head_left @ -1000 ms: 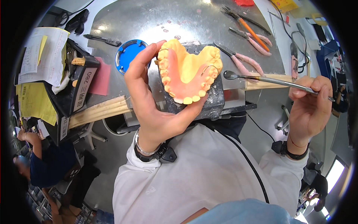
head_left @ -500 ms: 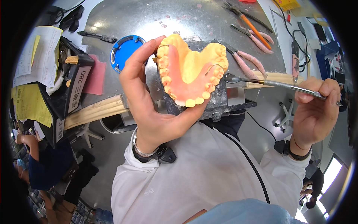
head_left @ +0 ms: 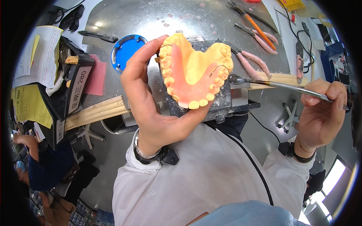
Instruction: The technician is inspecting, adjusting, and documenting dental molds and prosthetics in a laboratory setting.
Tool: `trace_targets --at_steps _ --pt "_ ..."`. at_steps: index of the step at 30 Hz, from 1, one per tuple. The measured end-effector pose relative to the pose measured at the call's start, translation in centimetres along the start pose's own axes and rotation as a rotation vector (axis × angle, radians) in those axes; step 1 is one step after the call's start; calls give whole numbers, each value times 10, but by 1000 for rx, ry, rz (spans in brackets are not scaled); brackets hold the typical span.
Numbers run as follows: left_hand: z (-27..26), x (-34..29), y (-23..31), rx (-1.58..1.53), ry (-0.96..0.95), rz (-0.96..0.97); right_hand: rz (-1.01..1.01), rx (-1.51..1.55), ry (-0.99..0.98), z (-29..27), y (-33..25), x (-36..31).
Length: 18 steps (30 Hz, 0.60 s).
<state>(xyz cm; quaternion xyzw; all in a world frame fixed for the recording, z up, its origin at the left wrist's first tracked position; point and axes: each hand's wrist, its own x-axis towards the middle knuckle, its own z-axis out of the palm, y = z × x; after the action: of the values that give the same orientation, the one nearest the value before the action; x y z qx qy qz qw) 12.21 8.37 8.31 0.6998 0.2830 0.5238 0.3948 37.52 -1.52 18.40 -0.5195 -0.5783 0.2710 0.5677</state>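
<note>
You have a yellow tooth model [head_left: 192, 64] up in front of your chest, over the near edge of the table. It is shaped like a horseshoe, with its open end pointing away from you and its front teeth toward you. A pink plate [head_left: 190, 90] sits on it, along the inside of the teeth. A thin bent wire [head_left: 219, 67] curves by the back teeth on the right side.

Your left hand [head_left: 158, 116] is spread wide in a big C and holds the model. Your thumb is under the front teeth, and your fingers reach up the left side. Your right hand [head_left: 320, 113] is mostly closed, with its fingers pinching the end of a long metal tool [head_left: 283, 84]. The tool's round, spoon-like tip is just beside the right side of the model; I can't tell if they touch.

Behind the model is a dusty black block [head_left: 222, 100]. A round blue lid [head_left: 129, 54] lies near your left fingers. Pliers with pink handles [head_left: 250, 66] lie past the tool, and pliers with an orange handle [head_left: 258, 32] lie farther back. To the left are a black pen [head_left: 98, 36], a pink sheet [head_left: 95, 77] and a black box [head_left: 80, 86].
</note>
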Motion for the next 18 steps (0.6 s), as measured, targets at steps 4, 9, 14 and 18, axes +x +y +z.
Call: trace_targets --at_steps 4,9,14,18 --pt "0 -1 0 -6 4 2 8 10 -6 0 0 1" --pt "0 -2 1 7 6 -3 5 9 -12 -1 1 0" --pt "0 -1 1 22 6 -11 14 19 10 -1 0 -2" --pt "1 -1 1 16 4 4 9 32 43 0 -1 -1"
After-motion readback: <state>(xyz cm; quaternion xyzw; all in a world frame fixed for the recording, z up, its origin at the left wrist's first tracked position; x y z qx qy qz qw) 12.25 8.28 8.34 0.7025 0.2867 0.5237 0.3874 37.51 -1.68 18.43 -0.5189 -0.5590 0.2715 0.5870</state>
